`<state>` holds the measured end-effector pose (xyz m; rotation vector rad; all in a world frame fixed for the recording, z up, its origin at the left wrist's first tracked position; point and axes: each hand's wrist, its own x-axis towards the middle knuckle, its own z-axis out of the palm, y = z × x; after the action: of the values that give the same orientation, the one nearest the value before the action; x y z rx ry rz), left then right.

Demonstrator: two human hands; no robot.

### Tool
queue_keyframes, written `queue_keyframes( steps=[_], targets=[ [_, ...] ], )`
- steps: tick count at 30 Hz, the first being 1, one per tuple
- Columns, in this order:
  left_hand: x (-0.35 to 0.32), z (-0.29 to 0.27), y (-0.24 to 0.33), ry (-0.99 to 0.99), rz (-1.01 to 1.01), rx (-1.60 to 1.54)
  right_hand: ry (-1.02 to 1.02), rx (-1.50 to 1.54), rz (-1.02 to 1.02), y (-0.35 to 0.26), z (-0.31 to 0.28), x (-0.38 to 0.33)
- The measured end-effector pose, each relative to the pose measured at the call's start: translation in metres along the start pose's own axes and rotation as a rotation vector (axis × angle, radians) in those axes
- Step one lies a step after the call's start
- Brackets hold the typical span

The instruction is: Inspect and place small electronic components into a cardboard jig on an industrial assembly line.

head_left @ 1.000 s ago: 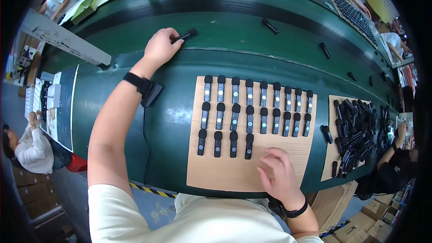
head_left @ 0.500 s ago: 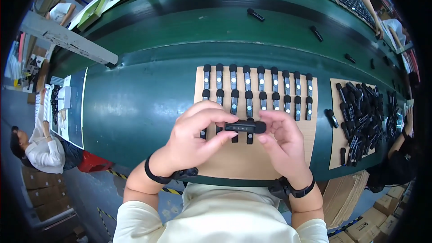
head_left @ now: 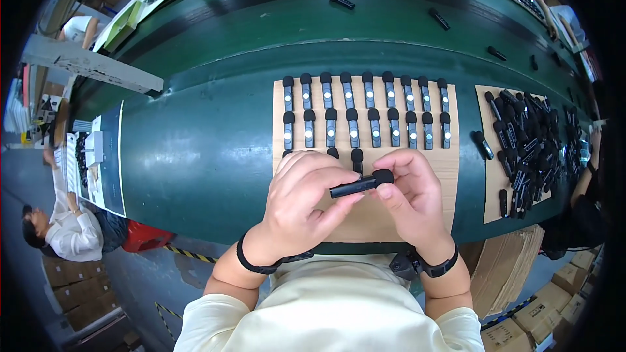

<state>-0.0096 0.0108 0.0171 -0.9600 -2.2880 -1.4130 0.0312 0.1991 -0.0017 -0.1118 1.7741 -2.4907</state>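
My left hand (head_left: 300, 192) is closed on the slim black body of a small wireless microphone (head_left: 352, 188), thumb below and fingers above. The microphone lies nearly level, its foam-covered end to the right and slightly higher. The fingers and thumb of my right hand (head_left: 416, 199) are closed round that black foam windscreen (head_left: 383, 176). Beneath my hands is a flat cardboard sheet (head_left: 391, 228). On it, similar microphones stand in neat rows, foam ends away from me, among them one in the far row (head_left: 348, 91). A third row is partly hidden by my hands.
To the right, another cardboard sheet (head_left: 490, 182) bears a heap of microphones (head_left: 521, 143); a single microphone (head_left: 482, 145) lies beside it. Several more lie on the green belt (head_left: 261, 23) beyond. A metal post (head_left: 91, 65) stands at left. People work at both sides.
The microphone has rolled in my fingers, so its marked face no longer points up, and it tilts slightly. My right fingers have closed on the foam end. The view has shifted a little.
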Motion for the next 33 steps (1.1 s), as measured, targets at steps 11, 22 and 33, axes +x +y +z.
queue_keyframes(
  steps=[11,22,33],
  targets=[
    [0.003,0.003,0.001,-0.063,-0.003,0.031,0.026,-0.105,-0.066,0.001,0.008,0.007],
    [0.0,0.0,-0.004,-0.089,-0.023,-0.079,-0.08,-0.058,-0.042,0.009,0.002,0.011],
    [-0.004,-0.004,-0.013,-0.236,-0.031,0.006,-0.105,-0.771,-0.463,0.006,-0.016,-0.007]
  ],
)
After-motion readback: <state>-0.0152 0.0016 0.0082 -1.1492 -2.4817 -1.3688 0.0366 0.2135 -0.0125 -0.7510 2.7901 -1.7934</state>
